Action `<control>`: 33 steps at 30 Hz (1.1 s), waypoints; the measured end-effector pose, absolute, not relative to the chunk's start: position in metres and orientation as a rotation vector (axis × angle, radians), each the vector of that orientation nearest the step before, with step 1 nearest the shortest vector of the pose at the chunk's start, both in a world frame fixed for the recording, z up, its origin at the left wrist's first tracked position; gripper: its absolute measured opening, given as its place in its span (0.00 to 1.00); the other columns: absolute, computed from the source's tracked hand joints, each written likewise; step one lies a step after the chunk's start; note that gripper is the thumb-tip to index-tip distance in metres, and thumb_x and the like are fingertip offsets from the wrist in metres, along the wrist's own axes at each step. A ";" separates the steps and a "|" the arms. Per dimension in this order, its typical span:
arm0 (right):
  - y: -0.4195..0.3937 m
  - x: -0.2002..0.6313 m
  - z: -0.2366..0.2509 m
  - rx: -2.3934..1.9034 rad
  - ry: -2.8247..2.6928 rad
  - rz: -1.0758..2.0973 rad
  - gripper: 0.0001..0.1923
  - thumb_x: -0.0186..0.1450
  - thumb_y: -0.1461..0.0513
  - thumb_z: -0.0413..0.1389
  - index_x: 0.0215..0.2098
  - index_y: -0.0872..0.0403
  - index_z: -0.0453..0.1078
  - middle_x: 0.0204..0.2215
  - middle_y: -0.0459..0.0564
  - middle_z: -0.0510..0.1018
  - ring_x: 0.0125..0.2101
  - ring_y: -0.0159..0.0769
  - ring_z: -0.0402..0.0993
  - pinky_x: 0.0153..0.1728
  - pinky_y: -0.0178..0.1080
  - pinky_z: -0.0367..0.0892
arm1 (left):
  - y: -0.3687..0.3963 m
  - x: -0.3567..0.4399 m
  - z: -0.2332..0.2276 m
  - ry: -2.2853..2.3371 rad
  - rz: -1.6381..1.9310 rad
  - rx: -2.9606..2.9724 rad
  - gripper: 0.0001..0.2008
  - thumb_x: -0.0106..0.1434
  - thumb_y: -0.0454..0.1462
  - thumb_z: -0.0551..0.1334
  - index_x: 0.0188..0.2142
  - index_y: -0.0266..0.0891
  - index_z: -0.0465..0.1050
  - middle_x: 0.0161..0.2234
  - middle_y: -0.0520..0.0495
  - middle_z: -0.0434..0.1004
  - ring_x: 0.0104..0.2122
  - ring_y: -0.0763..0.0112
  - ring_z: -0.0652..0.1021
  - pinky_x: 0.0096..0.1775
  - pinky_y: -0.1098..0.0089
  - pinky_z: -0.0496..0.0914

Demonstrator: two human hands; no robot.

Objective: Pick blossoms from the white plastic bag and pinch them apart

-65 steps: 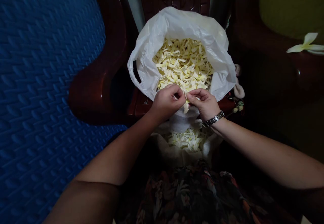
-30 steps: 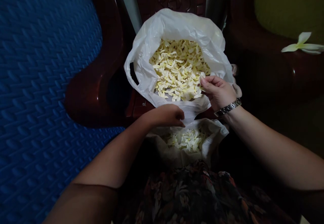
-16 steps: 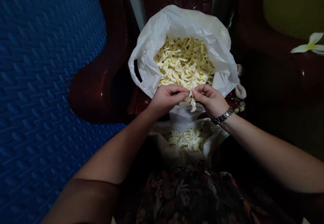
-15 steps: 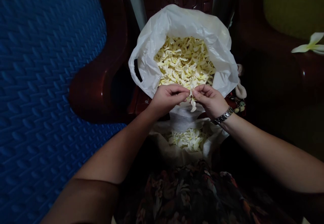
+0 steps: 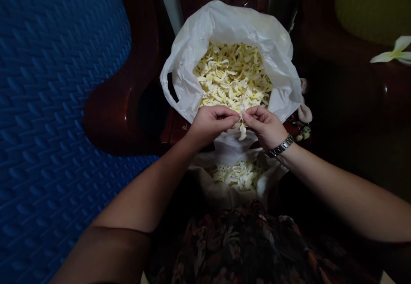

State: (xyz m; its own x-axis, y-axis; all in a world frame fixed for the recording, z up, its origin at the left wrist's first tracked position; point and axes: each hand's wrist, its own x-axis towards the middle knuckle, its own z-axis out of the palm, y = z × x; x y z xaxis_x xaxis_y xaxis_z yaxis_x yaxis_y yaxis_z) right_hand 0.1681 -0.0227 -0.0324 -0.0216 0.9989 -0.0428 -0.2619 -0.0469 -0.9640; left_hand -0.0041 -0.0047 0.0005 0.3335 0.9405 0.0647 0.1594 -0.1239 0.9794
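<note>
Now left hand (image 5: 212, 124) and right hand (image 5: 269, 128) work one flower (image 5: 242, 133), both pinching it. Next move likely needs gentleness.

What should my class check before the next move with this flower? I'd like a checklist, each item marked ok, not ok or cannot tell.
1. Right hand pinches the flower: ok, and one petal hangs below the grip.
2. Left hand grips it too: cannot tell; it is right beside the flower, but any contact is too small to see.
3. Upper bag open: ok, the flowers inside show.
4. Lower bag open: ok, white flowers show inside it.
5. Nothing worn near the hands: not ok, a metal band circles the right wrist.
6. No stray flowers: not ok, a loose flower lies outside both bags, at the picture's right edge.
</note>
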 end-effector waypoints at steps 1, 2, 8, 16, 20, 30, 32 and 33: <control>-0.023 0.168 -0.033 -1.036 -1.005 1.366 0.25 0.46 0.46 0.74 0.28 0.52 0.71 0.22 0.40 0.72 0.23 0.27 0.64 0.28 0.35 0.66 | -0.005 -0.004 0.001 1.036 0.930 1.540 0.05 0.56 0.35 0.68 0.31 0.36 0.83 0.25 0.49 0.79 0.25 0.76 0.75 0.28 0.75 0.69; -0.023 0.168 -0.033 -1.035 -1.012 1.362 0.25 0.46 0.46 0.74 0.28 0.52 0.71 0.22 0.40 0.72 0.23 0.27 0.64 0.28 0.35 0.66 | -0.005 -0.004 0.001 1.036 0.926 1.530 0.05 0.56 0.35 0.68 0.31 0.36 0.82 0.24 0.49 0.79 0.25 0.76 0.75 0.28 0.75 0.69; -0.022 0.169 -0.036 -1.021 -1.037 1.343 0.24 0.49 0.46 0.73 0.29 0.52 0.71 0.24 0.41 0.72 0.25 0.28 0.66 0.30 0.36 0.68 | -0.004 -0.005 0.000 1.030 0.918 1.498 0.06 0.55 0.35 0.68 0.31 0.34 0.82 0.23 0.49 0.79 0.23 0.77 0.74 0.27 0.76 0.69; -0.022 0.168 -0.036 -1.027 -1.041 1.336 0.26 0.47 0.45 0.74 0.29 0.53 0.71 0.24 0.41 0.73 0.25 0.27 0.65 0.31 0.36 0.69 | -0.003 -0.005 0.000 1.027 0.907 1.435 0.07 0.53 0.34 0.69 0.32 0.32 0.82 0.23 0.49 0.79 0.23 0.78 0.75 0.26 0.78 0.69; -0.022 0.169 -0.037 -1.028 -1.062 1.328 0.25 0.49 0.45 0.73 0.30 0.53 0.71 0.24 0.41 0.72 0.25 0.28 0.66 0.32 0.36 0.69 | -0.003 -0.005 0.000 1.024 0.916 1.452 0.06 0.53 0.35 0.69 0.31 0.33 0.82 0.23 0.49 0.79 0.22 0.78 0.75 0.26 0.77 0.69; -0.023 0.170 -0.036 -1.066 -1.209 1.180 0.26 0.51 0.42 0.70 0.30 0.52 0.70 0.26 0.43 0.74 0.28 0.31 0.69 0.33 0.37 0.70 | -0.002 -0.002 0.000 1.057 0.882 1.358 0.03 0.53 0.31 0.68 0.30 0.33 0.79 0.21 0.51 0.77 0.21 0.79 0.74 0.24 0.78 0.68; -0.024 0.170 -0.034 -1.073 -1.223 1.171 0.26 0.51 0.42 0.70 0.30 0.52 0.71 0.26 0.43 0.74 0.28 0.30 0.68 0.33 0.37 0.69 | -0.002 -0.002 0.002 1.059 0.865 1.340 0.01 0.54 0.30 0.67 0.29 0.33 0.77 0.21 0.52 0.76 0.20 0.80 0.73 0.24 0.78 0.68; -0.024 0.170 -0.034 -1.076 -1.228 1.170 0.26 0.50 0.42 0.71 0.30 0.52 0.71 0.26 0.43 0.74 0.28 0.30 0.68 0.33 0.38 0.69 | -0.001 -0.002 0.002 1.060 0.853 1.336 0.00 0.55 0.30 0.66 0.28 0.33 0.76 0.21 0.52 0.76 0.19 0.81 0.72 0.23 0.78 0.68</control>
State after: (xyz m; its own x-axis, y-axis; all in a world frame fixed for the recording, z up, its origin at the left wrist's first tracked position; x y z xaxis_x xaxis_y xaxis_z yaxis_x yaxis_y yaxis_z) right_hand 0.1703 -0.0239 -0.0341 -0.0157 0.9939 0.1091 -0.0611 0.1080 -0.9923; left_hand -0.0022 -0.0014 0.0022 0.3232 0.9401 -0.1080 0.0958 0.0810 0.9921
